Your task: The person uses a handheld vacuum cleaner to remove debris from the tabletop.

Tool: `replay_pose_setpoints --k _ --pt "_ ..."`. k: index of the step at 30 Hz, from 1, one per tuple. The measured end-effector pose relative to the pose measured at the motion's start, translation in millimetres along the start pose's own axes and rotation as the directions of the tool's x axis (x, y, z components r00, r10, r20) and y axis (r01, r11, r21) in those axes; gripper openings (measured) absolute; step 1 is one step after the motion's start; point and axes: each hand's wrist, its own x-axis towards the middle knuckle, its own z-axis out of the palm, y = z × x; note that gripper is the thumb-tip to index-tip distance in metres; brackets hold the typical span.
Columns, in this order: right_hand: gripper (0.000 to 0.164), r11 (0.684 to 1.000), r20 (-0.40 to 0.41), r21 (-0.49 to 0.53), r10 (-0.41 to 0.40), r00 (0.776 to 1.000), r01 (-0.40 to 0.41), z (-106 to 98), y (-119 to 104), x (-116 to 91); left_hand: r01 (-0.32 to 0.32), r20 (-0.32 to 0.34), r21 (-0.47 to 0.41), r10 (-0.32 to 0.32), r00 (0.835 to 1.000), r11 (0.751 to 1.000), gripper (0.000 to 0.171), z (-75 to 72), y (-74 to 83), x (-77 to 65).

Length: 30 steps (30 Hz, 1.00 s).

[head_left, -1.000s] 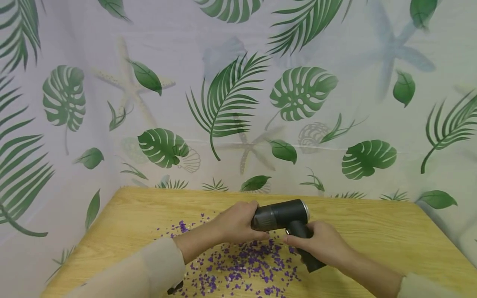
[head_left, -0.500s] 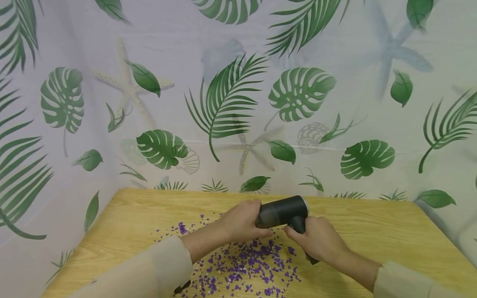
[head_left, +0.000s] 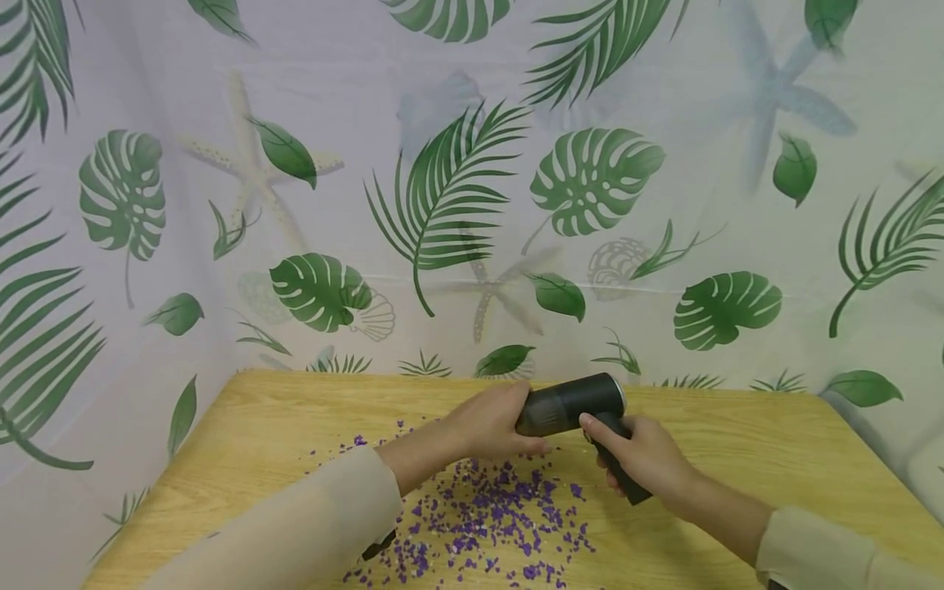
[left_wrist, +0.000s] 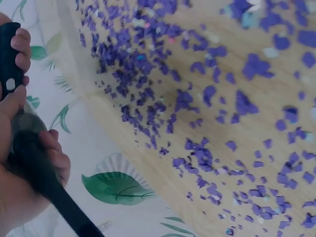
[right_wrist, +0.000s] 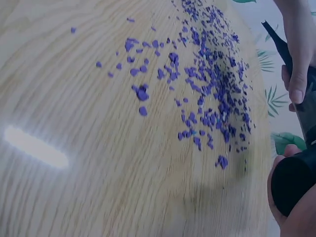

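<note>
Both hands hold a black handheld vacuum cleaner (head_left: 586, 399) above the table, its round silver-edged end toward the right. My left hand (head_left: 492, 424) grips its narrower front part; in the left wrist view the fingers of the left hand (left_wrist: 19, 200) curl round it, and a long dark nozzle (left_wrist: 61, 200) sticks out beyond them. My right hand (head_left: 656, 460) wraps round the handle (head_left: 623, 467), with the thumb lying near its top. Purple paper bits (head_left: 509, 508) lie scattered on the table below and nearer to me. In the head view the left hand and forearm hide the nozzle.
The bits lie on a light wooden table (head_left: 752, 467), thickest around the middle, with a few stray ones to the left. A white leaf-printed sheet (head_left: 649, 74) hangs behind it and along the left. A small dark object (head_left: 379, 545) shows under the left sleeve.
The vacuum cleaner and both hands have shifted a little to the right and up. The right hand has altered its grip, leaving the lower handle more exposed than half a second ago.
</note>
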Motion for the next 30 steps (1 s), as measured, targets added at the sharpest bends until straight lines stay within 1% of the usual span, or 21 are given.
replay_pose_setpoints --k 3,6,8,11,13,15,17,20,22,26,30 --pt "0.053 0.999 -0.040 -0.036 -0.033 0.999 0.031 -11.0 5.4 2.2 -0.011 0.008 0.020 0.011 1.000 1.000 0.057 -4.1 -1.0 5.0" --pt "0.055 0.997 -0.063 -0.060 -0.051 0.997 0.047 -27.0 11.6 4.2 -0.009 -0.009 0.052 0.010 1.000 0.999 0.054 -8.6 -5.6 4.7" --pt "0.057 0.996 -0.078 -0.076 -0.054 0.996 0.048 -40.4 15.2 5.2 -0.020 -0.026 0.064 0.021 0.999 0.998 0.044 -10.4 -9.7 3.3" --pt "0.058 0.990 -0.101 -0.127 -0.069 0.992 0.056 -62.7 21.4 6.9 -0.058 -0.067 0.094 0.065 0.996 0.994 0.030 -10.1 -15.4 4.0" --pt "0.059 0.982 -0.112 -0.173 -0.089 0.990 0.069 -78.9 26.1 8.9 -0.085 -0.084 0.110 0.094 0.992 0.990 0.024 -8.7 -17.9 9.5" --pt "0.059 0.971 -0.123 -0.226 -0.114 0.986 0.084 -96.1 32.2 11.8 -0.095 -0.098 0.127 0.108 0.989 0.987 0.024 -6.2 -18.1 19.3" --pt "0.060 0.953 -0.138 -0.286 -0.142 0.980 0.098 -115.1 39.4 14.2 -0.098 -0.104 0.129 0.112 0.988 0.987 0.022 0.9 -16.6 35.4" --pt "0.059 0.929 -0.146 -0.353 -0.168 0.975 0.108 -140.3 52.7 16.9 -0.075 -0.077 0.125 0.085 0.993 0.989 0.021 15.2 -8.5 59.1" --pt "0.058 0.916 -0.129 -0.386 -0.173 0.976 0.112 -153.6 62.0 17.5 -0.066 -0.053 0.136 0.073 0.996 0.989 0.020 27.3 -2.0 72.3" --pt "0.055 0.905 -0.076 -0.417 -0.131 0.988 0.088 -172.7 80.1 16.8 -0.057 0.001 0.139 0.058 0.998 0.989 0.019 50.6 10.8 88.9" --pt "0.052 0.906 -0.049 -0.420 -0.085 0.995 0.056 -182.8 94.4 15.5 -0.038 0.034 0.132 0.034 0.999 0.991 0.021 67.9 18.7 98.1"
